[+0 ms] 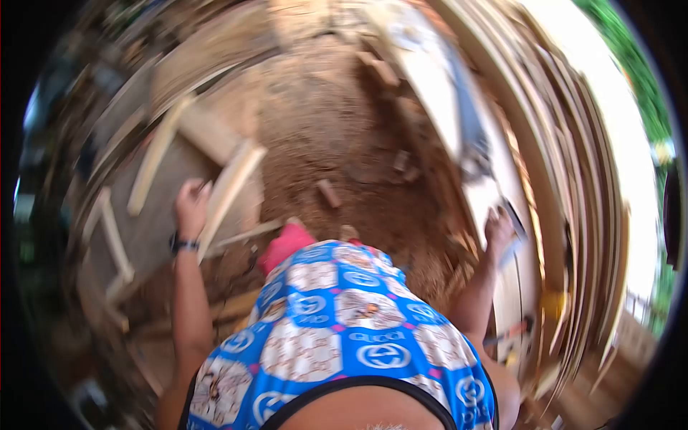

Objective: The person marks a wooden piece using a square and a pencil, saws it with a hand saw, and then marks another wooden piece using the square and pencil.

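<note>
My left hand (192,209), with a dark band on its wrist, is over the work surface at the left. Its fingers are curled together, and I cannot tell what they hold. Just right of it slants a pale wooden strip (233,188); another wooden strip (159,161) lies farther up. On the right, my right hand (499,231) is closed around a dark, flat, straight-edged tool (515,219), over a long pale board (512,287).
Sawdust (308,107) covers the ground between the work surfaces, with a small wood block (329,193) on it. Long planks (573,165) are stacked along the right. A yellow object (553,304) sits beside the board. Blue cloth (467,107) lies farther along it.
</note>
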{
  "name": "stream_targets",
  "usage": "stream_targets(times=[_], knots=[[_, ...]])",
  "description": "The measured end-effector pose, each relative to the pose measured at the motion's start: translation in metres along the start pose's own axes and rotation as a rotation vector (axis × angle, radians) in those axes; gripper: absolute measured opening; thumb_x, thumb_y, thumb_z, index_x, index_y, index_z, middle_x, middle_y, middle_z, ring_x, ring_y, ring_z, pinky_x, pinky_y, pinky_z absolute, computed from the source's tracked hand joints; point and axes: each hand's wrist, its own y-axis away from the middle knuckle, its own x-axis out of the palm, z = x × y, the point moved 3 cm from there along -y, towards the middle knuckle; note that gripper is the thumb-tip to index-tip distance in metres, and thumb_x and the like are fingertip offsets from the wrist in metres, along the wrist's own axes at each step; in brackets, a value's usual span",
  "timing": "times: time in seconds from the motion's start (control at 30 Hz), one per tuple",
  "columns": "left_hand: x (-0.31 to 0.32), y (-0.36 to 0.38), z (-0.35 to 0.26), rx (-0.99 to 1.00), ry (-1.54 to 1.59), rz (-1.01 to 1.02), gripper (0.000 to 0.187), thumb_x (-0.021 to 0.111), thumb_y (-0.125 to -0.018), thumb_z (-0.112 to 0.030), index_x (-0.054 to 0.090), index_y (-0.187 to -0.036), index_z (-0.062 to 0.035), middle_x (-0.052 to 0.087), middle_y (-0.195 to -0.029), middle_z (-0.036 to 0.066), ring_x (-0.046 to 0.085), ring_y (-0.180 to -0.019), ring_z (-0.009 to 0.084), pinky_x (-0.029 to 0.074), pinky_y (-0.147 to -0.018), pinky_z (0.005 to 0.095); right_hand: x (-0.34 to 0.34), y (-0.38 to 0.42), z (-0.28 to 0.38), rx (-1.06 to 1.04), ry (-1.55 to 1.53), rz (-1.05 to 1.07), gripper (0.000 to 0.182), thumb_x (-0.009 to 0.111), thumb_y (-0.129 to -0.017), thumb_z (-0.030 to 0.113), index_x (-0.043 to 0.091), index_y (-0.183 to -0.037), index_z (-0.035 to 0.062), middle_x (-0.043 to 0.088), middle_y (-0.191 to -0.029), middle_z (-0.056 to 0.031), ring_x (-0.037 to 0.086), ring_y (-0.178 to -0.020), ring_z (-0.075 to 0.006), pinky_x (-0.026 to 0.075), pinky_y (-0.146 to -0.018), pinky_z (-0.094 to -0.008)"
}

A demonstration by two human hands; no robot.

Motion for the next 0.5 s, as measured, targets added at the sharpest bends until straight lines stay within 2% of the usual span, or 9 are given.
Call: stream_targets(times=[0.1, 0.13, 0.17, 0.2, 0.23, 0.27, 0.37, 0.43, 0.5], knots=[[-0.038, -0.028, 0.013, 0.037, -0.125, -0.066, 0.031, 0.08, -0.092, -0.023, 0.068, -0.108, -0.0001, 0.074, -0.099, 0.015, 0.071, -0.088, 0.0234, 0.057, -0.076, 0.0351, 0.014, -0.004, 0.119, 0.066, -0.516, 0.368, 0.052, 0.077, -0.09, 0.039, 0.071, -0.129, 0.0039, 0.076, -0.11, -0.0194, 0.074, -0.099, -0.0335, 0.057, -0.091, -0.0427], [-0.043, -0.04, 0.034, -0.008, -0.093, -0.05, 0.038, 0.081, -0.09, -0.024, 0.066, -0.114, 0.0013, 0.073, -0.106, 0.019, 0.072, -0.097, 0.0276, 0.058, -0.081, 0.0384, 0.021, -0.001, 0.157, -0.036, -0.503, 0.402, 0.054, 0.079, -0.089, 0.038, 0.07, -0.13, 0.004, 0.075, -0.112, -0.0203, 0.073, -0.102, -0.0344, 0.056, -0.092, -0.0435], [-0.053, -0.048, 0.048, -0.027, -0.1, -0.071, 0.038, 0.081, -0.09, -0.024, 0.066, -0.114, 0.0013, 0.073, -0.106, 0.019, 0.072, -0.097, 0.0276, 0.058, -0.081, 0.0384, 0.023, 0.003, 0.188, -0.126, -0.482, 0.421, 0.056, 0.08, -0.088, 0.038, 0.069, -0.131, 0.004, 0.075, -0.113, -0.0211, 0.072, -0.104, -0.0354, 0.056, -0.094, -0.0442], [-0.059, -0.058, 0.06, -0.035, -0.158, -0.079, 0.041, 0.081, -0.09, -0.025, 0.065, -0.117, 0.0017, 0.072, -0.109, 0.02, 0.071, -0.102, 0.0298, 0.057, -0.085, 0.0403, 0.062, -0.004, 0.195, -0.349, -0.349, 0.219, 0.064, 0.082, -0.086, 0.04, 0.063, -0.137, 0.0053, 0.071, -0.12, -0.0252, 0.069, -0.111, -0.0388, 0.055, -0.097, -0.0462], [-0.061, -0.068, 0.07, -0.037, -0.207, -0.08, 0.045, 0.081, -0.09, -0.026, 0.064, -0.119, 0.0021, 0.072, -0.113, 0.021, 0.071, -0.107, 0.0321, 0.056, -0.089, 0.0421, 0.078, -0.011, 0.204, -0.295, -0.277, 0.215, 0.076, 0.084, -0.083, 0.04, 0.054, -0.145, 0.0078, 0.063, -0.131, -0.0289, 0.063, -0.119, -0.045, 0.052, -0.1, -0.0497], [-0.082, -0.059, 0.042, -0.039, -0.251, -0.089, 0.049, 0.08, -0.089, -0.029, 0.063, -0.122, 0.0024, 0.072, -0.115, 0.022, 0.069, -0.11, 0.0351, 0.054, -0.094, 0.0443, 0.058, -0.019, 0.178, -0.251, -0.221, 0.127, 0.081, 0.086, -0.082, 0.039, 0.05, -0.148, 0.0093, 0.06, -0.135, -0.0285, 0.06, -0.122, -0.0464, 0.052, -0.101, -0.0506], [-0.097, -0.069, 0.056, -0.061, -0.3, -0.117, 0.051, 0.08, -0.089, -0.031, 0.063, -0.122, 0.0033, 0.071, -0.117, 0.023, 0.069, -0.11, 0.0365, 0.054, -0.095, 0.045, 0.035, -0.055, 0.168, -0.189, -0.024, -0.055, 0.096, 0.09, -0.077, 0.04, 0.041, -0.155, 0.0138, 0.049, -0.15, -0.0241, 0.052, -0.133, -0.0471, 0.048, -0.106, -0.0547], [-0.098, -0.079, 0.064, -0.089, -0.313, -0.078, 0.054, 0.08, -0.09, -0.035, 0.062, -0.124, 0.0032, 0.071, -0.118, 0.021, 0.07, -0.106, 0.0313, 0.055, -0.092, 0.042, 0.057, -0.089, 0.135, 0.031, 0.144, 0.155, 0.113, 0.091, -0.072, 0.05, 0.031, -0.162, 0.0192, 0.037, -0.162, -0.019, 0.044, -0.142, -0.0419, 0.044, -0.11, -0.0589], [-0.087, -0.083, 0.057, -0.4, 0.143, 0.109, 0.059, 0.079, -0.091, -0.042, 0.061, -0.126, 0.0037, 0.071, -0.118, 0.018, 0.07, -0.102, 0.0267, 0.056, -0.091, 0.0399, 0.058, -0.106, 0.112, 0.071, 0.074, 0.226, 0.082, 0.085, -0.08, 0.047, 0.052, -0.144, 0.0093, 0.055, -0.144, -0.0231, 0.057, -0.127, -0.0414, 0.051, -0.099, -0.0593]])
